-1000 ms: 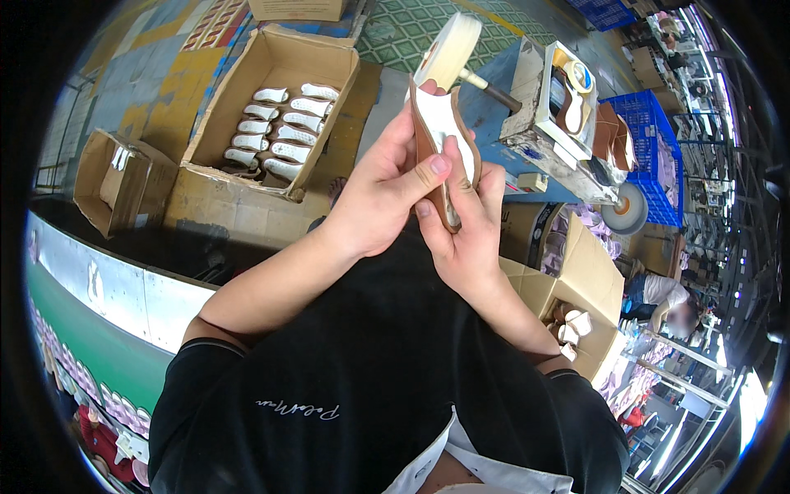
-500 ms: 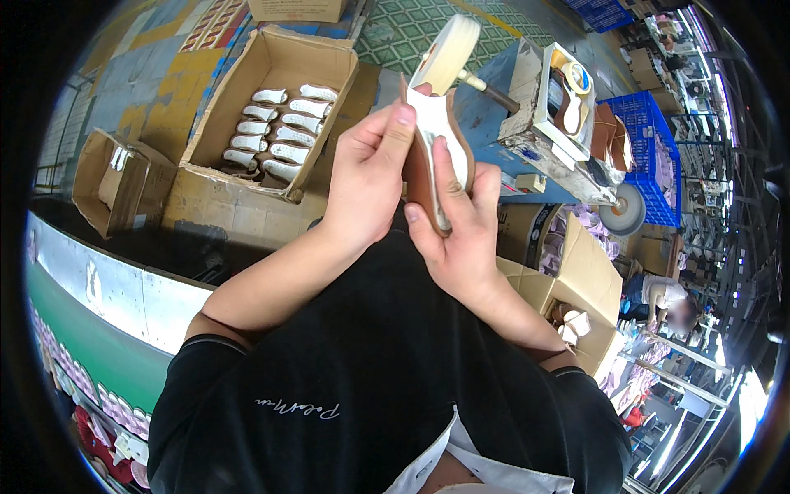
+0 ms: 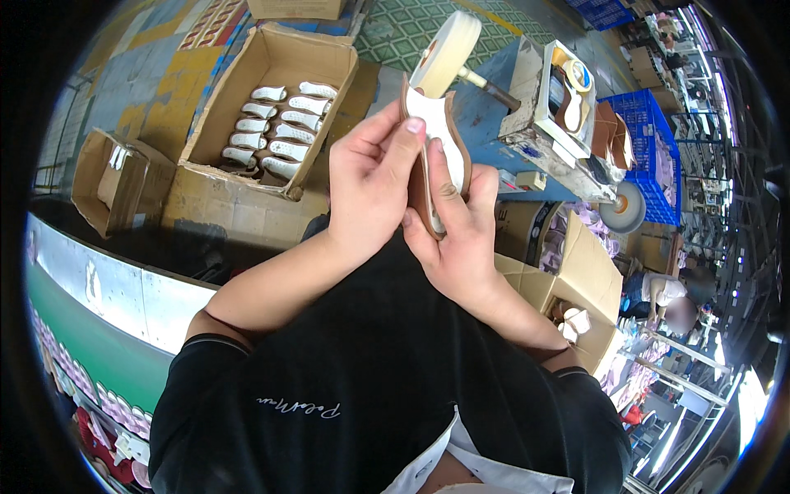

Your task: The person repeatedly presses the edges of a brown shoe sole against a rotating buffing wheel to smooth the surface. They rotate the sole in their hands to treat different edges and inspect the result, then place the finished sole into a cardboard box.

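Note:
I hold a shoe insole (image 3: 431, 110) upright in front of my chest, its white underside facing me and a brown border folded around the edge. My left hand (image 3: 369, 177) pinches its left side near the upper part, thumb on the white face and the other fingers curled out of sight behind. Lower down on the right, my right hand (image 3: 462, 226) grips it, with a finger laid along the white face and the thumb at the bottom end. Just beyond the insole's top is a cream-coloured wheel (image 3: 454, 48) on a spindle.
An open carton (image 3: 196, 142) with rows of similar white insoles stands left, beside a smaller carton (image 3: 154, 185). The blue machine bench (image 3: 481, 123) bears a white tray (image 3: 539, 123) and a grey wheel (image 3: 623, 207). Another carton (image 3: 588, 272) sits close to my right arm.
My left thumb has slid slightly down and right on the white face. A fingertip that showed over the insole's top edge is now hidden. The insole has tilted slightly; both hands keep hold.

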